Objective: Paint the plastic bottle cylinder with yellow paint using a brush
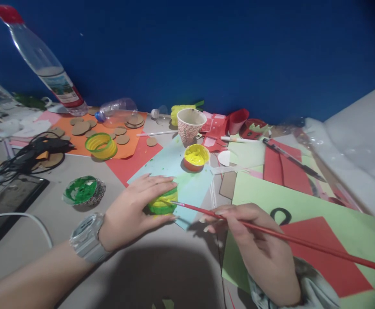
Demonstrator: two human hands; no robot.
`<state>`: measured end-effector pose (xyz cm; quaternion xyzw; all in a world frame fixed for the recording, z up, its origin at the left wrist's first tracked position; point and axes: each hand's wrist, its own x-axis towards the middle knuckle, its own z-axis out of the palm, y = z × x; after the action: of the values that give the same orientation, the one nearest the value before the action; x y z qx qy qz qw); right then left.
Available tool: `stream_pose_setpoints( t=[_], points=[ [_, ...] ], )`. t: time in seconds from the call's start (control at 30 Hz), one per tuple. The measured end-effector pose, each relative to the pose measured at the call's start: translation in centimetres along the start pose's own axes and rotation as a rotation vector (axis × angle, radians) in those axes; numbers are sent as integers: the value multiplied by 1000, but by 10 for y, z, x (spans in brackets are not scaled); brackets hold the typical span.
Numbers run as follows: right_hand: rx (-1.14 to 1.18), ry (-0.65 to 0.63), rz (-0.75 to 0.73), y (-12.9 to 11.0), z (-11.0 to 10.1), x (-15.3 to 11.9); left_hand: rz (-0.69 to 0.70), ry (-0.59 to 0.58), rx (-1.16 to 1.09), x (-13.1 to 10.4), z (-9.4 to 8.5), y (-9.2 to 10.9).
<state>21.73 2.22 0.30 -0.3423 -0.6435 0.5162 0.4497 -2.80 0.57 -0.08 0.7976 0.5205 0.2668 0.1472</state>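
Note:
My left hand [135, 208], with a grey watch on the wrist, is wrapped round a small round piece painted in green and yellow bands [163, 202]. My right hand [254, 240] pinches a long red paintbrush [303, 242]; its tip touches the yellow part of the painted piece. Behind them a small cup of yellow paint [196, 158] rests on light blue paper [187, 182]. A cup of green paint [82, 190] stands to the left of my left hand. Part of the painted piece is hidden by my left fingers.
A tilted-looking bottle with a red cap [45, 64] stands at the back left, near cardboard discs [80, 128] and a yellow-green ring [101, 146]. A patterned paper cup [190, 125] is behind the yellow paint. Cables [22, 156] lie left, green paper [258, 197] right.

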Motion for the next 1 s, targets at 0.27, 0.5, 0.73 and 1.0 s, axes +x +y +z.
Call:
stream_pose_setpoints(
  t=[0.27,0.5,0.73,1.0],
  points=[
    [-89,118,-51,-5,-2,-1,-40,7,25,1,3,0],
    [-225,-74,-151,-3,-3,-8,2,26,117,0,4,2],
    [-247,156,-110,-4,-2,-11,-8,45,135,1,4,1],
    [-226,-133,-208,-8,-2,-5,-16,46,108,2,4,1]
  ],
)
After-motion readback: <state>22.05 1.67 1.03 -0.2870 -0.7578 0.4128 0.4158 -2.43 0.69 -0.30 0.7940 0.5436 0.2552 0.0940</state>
